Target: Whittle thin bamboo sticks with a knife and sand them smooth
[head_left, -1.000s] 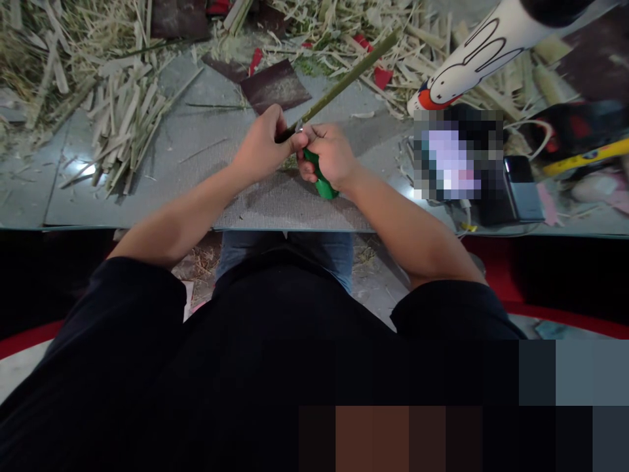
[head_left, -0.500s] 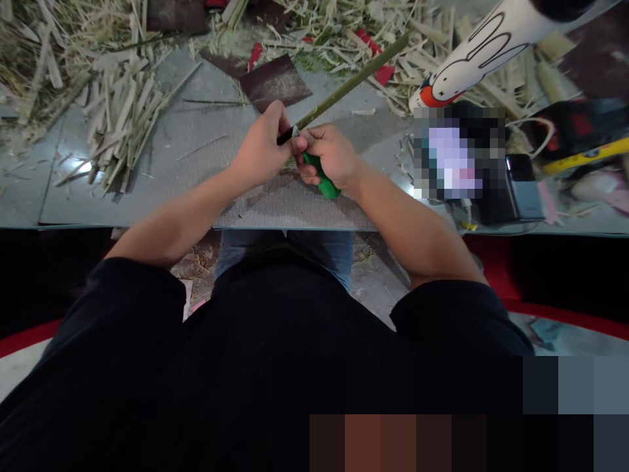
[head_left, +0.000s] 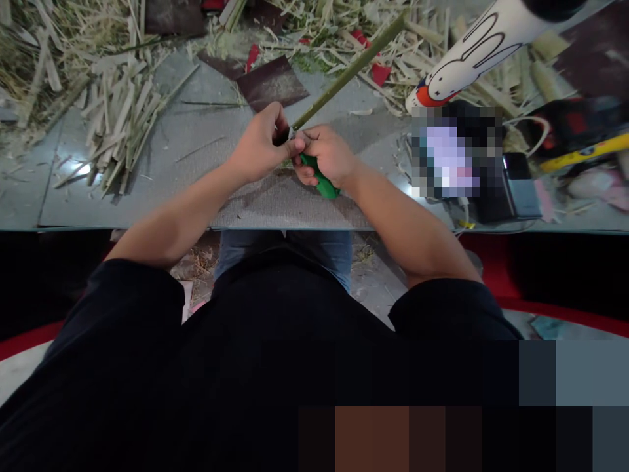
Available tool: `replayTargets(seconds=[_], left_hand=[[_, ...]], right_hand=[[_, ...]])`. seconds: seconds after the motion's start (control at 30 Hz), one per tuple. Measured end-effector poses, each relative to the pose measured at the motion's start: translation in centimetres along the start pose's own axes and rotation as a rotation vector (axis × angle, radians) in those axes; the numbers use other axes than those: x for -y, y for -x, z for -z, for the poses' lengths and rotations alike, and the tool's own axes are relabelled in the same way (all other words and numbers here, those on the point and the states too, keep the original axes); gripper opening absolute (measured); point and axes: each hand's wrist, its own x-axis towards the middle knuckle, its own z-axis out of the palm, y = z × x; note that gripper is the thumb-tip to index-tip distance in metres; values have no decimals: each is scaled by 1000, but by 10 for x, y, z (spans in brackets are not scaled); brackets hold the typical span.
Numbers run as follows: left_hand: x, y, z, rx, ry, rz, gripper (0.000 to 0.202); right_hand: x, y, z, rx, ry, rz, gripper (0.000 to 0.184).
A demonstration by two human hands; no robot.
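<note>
We tip the stick (head_left: 350, 73) steeper; left hand (head_left: 260, 145) grips it, right hand (head_left: 331, 155) clenches the green handle (head_left: 326, 186), blade (head_left: 291, 133) seemingly engaged

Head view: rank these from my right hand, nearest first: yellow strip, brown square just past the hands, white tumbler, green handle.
From the right hand:
1. Green handle: held in it.
2. Brown square: ahead, slightly left.
3. White tumbler: ahead, right.
4. Yellow strip: far right.
</note>
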Motion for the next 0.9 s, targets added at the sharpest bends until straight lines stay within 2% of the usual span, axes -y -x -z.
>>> replayTargets(seconds=[0.13,0.23,0.33,0.5,0.63,0.73,0.8,0.9], left_hand=[[5,-1,0,14,-24,1,67],[6,-1,1,1,-58,0,63],[6,0,0,-45,-89,9,61],[9,-4,-1,-165,-161,77,78],[13,-6,1,-105,-167,39,74],[8,-2,1,-31,-118,23,64],[3,1,0,-14,-79,35,59],[-1,4,-1,-15,-60,41,55]], right_hand=[[1,0,4,8,12,-58,58],[-1,-1,7,0,0,-75,55],[-2,-3,7,-15,-13,-57,54],[-4,-6,0,-121,-21,38,55],[-5,-6,-3,-193,25,56,62],[-2,-4,0,-109,14,-31,61],[-1,-2,4,-38,6,-93,58],[-2,-1,8,17,-13,-111,59]])
